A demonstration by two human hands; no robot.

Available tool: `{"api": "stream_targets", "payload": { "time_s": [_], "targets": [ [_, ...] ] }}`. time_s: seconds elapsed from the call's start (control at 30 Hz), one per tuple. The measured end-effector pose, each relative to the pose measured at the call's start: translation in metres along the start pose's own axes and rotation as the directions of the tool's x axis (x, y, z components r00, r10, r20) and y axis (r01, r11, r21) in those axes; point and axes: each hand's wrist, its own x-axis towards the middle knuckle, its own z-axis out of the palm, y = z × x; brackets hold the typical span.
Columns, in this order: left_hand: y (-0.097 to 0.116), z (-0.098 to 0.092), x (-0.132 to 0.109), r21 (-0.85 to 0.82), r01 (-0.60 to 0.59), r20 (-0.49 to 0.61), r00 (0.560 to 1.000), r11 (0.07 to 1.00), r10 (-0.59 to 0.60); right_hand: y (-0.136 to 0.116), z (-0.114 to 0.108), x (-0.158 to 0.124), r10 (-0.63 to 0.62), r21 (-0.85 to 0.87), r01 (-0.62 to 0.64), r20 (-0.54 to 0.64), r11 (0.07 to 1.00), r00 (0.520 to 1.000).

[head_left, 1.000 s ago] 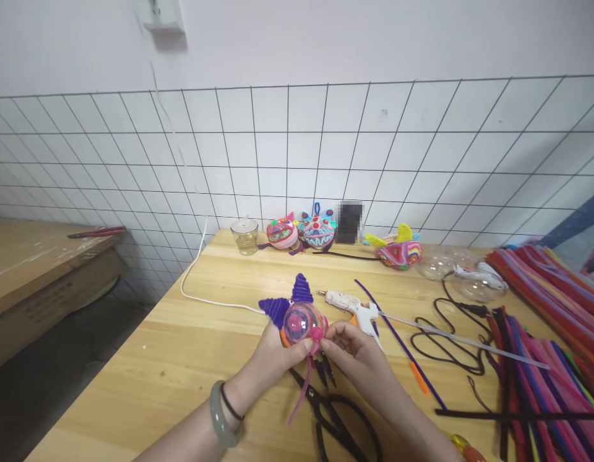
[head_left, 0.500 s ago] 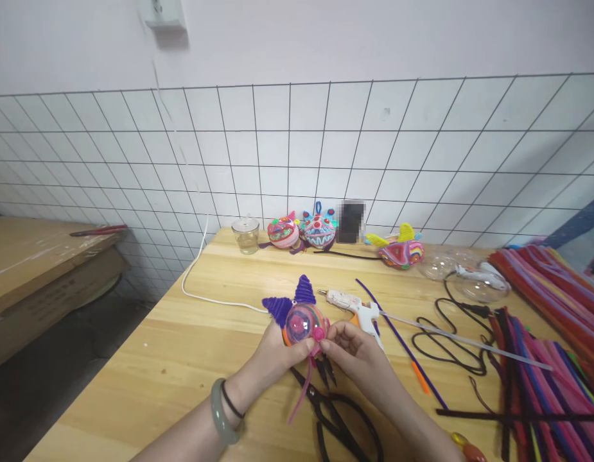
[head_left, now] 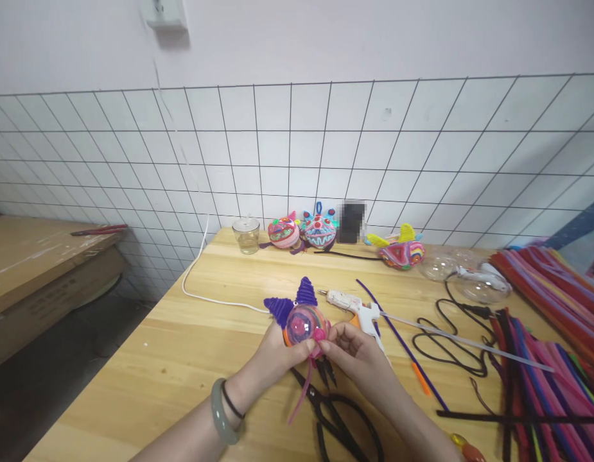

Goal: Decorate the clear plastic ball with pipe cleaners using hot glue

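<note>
My left hand (head_left: 272, 356) cups a clear ball wrapped in coloured pipe cleaners (head_left: 302, 323), with two purple cone ears on top. My right hand (head_left: 357, 350) pinches a pink pipe cleaner (head_left: 301, 388) at the ball's right side, where a small pink coil sits. The loose pink end trails down toward me. Both hands hover just above the wooden table (head_left: 181, 359). Black scissors (head_left: 332, 407) lie under my hands.
A white glue gun (head_left: 357, 307) lies just behind my right hand, its black cord (head_left: 451, 340) looping right. Finished pipe-cleaner figures (head_left: 301, 232), a glass jar (head_left: 246, 235) and clear ball halves (head_left: 470, 277) stand along the tiled wall. Heaps of pipe cleaners (head_left: 547, 340) fill the right.
The ball and both hands have stayed almost in place. The view has shifted slightly, nothing else has moved.
</note>
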Motion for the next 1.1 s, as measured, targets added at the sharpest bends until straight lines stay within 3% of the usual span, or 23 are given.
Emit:
{"api": "stream_targets", "payload": {
  "time_s": [0.8, 1.1],
  "targets": [
    [-0.0007, -0.0005, -0.0008, 0.002, -0.003, 0.087, 0.996, 1.000, 0.003, -0.0071, 0.0022, -0.0004, 0.035, 0.014, -0.035, -0.032, 0.999, 0.999],
    [-0.0039, -0.0010, 0.0005, 0.011, -0.018, 0.060, 0.998, 1.000, 0.017, -0.0003, 0.0022, 0.0001, 0.022, 0.009, -0.022, -0.045, 1.000, 0.999]
  ]
}}
